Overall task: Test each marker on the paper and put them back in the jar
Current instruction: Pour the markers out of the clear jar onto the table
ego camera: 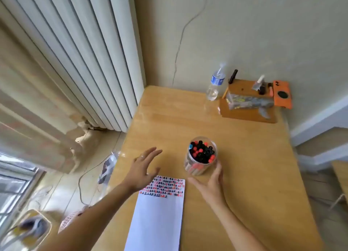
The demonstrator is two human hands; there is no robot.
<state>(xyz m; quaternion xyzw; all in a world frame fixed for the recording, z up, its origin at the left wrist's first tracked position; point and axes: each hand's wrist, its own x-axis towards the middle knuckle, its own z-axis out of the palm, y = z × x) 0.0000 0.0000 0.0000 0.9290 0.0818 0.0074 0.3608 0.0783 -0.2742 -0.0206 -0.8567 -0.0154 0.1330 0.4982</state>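
While no label reads clearly, marks [163,186] cover paper [158,218].

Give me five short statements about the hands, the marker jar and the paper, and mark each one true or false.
1. The jar stands upright, full of capped markers. True.
2. The left hand holds a marker. False: its fingers are spread and it holds nothing.
3. The paper is blank. False: rows of red and black test marks cover its far end.
4. The right hand is near the base of the jar, fingers straight. True.
5. The water bottle lies on its side. False: it stands upright by the wall.
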